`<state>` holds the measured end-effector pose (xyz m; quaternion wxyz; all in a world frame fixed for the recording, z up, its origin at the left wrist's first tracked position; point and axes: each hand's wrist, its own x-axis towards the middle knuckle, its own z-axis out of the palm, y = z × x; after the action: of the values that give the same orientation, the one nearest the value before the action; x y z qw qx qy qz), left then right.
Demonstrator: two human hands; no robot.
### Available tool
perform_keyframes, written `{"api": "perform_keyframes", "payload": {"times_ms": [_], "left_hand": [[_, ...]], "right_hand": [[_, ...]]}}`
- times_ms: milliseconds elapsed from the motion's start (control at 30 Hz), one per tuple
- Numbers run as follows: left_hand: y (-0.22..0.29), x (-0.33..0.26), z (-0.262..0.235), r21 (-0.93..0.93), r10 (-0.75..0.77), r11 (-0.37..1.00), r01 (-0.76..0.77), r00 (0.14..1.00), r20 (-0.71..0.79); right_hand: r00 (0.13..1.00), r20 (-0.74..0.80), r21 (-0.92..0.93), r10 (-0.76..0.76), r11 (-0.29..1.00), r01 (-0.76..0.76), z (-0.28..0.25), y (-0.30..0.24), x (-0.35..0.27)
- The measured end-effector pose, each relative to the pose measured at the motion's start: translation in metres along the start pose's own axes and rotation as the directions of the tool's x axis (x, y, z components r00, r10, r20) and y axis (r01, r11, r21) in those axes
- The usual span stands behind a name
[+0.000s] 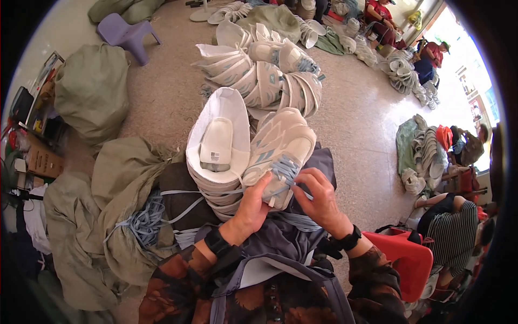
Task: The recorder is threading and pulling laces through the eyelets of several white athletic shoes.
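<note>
My left hand [251,207] grips a beige shoe upper [278,135] by its near end, thumb on top. Blue-grey laces [285,171] criss-cross the upper. At its right edge my right hand [319,201] has thumb and forefinger pinched on a blue-grey lace, largely hidden by the fingers. Left of the held upper, a stack of nested shoe uppers [215,189] rests on my lap, the top one showing its white lining and a pale insole with a small label. A bundle of loose blue laces [144,222] lies on green cloth to the left.
Heaped shoe uppers [259,75] lie on the floor ahead. A purple chair [128,33] and a full green sack [91,92] stand at the left. On the right are a red stool [407,264] and a person in striped clothing [453,232]. Other people sit far right among more uppers.
</note>
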<state>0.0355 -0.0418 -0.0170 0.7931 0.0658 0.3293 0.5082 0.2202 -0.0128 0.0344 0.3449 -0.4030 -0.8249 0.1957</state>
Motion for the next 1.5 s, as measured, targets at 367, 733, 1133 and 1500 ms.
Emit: {"api": "perform_keyframes", "payload": {"times_ms": [367,733,1133,1500], "left_hand": [[0.064,-0.04,0.013,0.895,0.434,-0.317,-0.314,0.791,0.431],[0.063,0.006,0.017,0.465,0.02,-0.758,-0.458,0.696,0.718],[0.074,0.016,0.034,0.738,0.085,-0.427,-0.522,0.79,0.608],[0.06,0.012,0.027,0.79,0.276,-0.381,-0.481,0.756,0.593]], "right_hand": [[0.962,0.035,0.115,0.272,0.955,-0.275,0.014,0.005,-0.016],[0.955,-0.039,0.162,0.295,0.945,-0.285,0.025,-0.002,-0.031],[0.986,-0.05,-0.027,0.159,0.987,-0.161,0.018,0.004,-0.035],[0.749,0.61,0.707,0.259,0.248,-0.662,-0.011,-0.005,-0.038]]}}
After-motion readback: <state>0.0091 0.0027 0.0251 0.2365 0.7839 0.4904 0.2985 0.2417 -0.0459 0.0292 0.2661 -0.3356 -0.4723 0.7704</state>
